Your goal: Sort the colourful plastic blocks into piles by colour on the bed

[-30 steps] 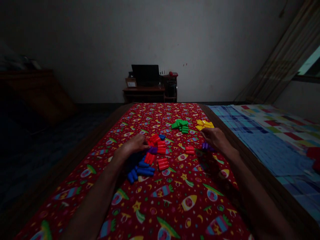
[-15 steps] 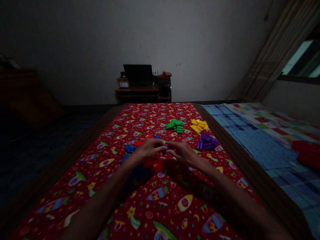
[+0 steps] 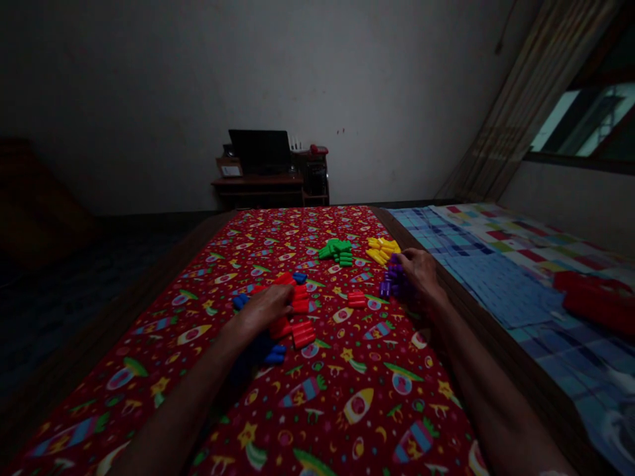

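Observation:
My left hand (image 3: 265, 309) rests on the mixed pile of red pieces (image 3: 303, 334) and blue pieces (image 3: 274, 354); its fingers curl down among the red ones, and what they may hold is hidden. My right hand (image 3: 418, 268) is at the purple pile (image 3: 391, 284), its fingers pinched on a purple piece at the pile's top. One red piece (image 3: 356, 299) lies alone between the two hands. Farther back sit a green pile (image 3: 336, 252) and a yellow pile (image 3: 381, 250).
The pieces lie on a red patterned cloth (image 3: 317, 410). To the right are a blue checked cloth (image 3: 496, 291) and a red cloth item (image 3: 595, 304). A desk (image 3: 258, 182) with a dark monitor (image 3: 260, 151) stands at the far wall.
My hands have moved apart from the middle, the left to the red and blue pile, the right to the purple pile. The lone red piece now shows between them. The view has shifted slightly.

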Action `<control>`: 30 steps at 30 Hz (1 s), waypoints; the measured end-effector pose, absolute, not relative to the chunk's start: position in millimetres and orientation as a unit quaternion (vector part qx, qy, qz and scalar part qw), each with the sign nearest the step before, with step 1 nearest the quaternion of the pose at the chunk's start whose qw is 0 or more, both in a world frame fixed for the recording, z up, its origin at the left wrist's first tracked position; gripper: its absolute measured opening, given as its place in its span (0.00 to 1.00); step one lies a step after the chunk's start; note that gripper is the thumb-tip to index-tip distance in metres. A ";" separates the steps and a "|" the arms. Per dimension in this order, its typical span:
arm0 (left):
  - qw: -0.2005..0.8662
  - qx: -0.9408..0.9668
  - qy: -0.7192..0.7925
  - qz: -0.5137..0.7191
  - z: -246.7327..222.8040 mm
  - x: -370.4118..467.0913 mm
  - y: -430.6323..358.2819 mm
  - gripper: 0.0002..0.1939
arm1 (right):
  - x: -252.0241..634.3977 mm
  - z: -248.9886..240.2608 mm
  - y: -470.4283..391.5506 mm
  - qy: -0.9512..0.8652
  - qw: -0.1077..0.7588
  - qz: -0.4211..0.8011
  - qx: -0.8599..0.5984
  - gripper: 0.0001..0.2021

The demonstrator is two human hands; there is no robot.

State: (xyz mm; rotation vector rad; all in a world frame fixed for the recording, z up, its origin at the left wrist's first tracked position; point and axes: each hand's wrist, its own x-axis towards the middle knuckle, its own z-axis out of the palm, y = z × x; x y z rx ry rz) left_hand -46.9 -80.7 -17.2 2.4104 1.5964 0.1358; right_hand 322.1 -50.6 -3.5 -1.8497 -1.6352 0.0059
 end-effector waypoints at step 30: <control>0.348 0.704 0.460 0.414 -5.4 14.0 -99.2 0.18 | 207.0 -5.7 -97.6 -0.838 0.336 0.187 -0.388 0.09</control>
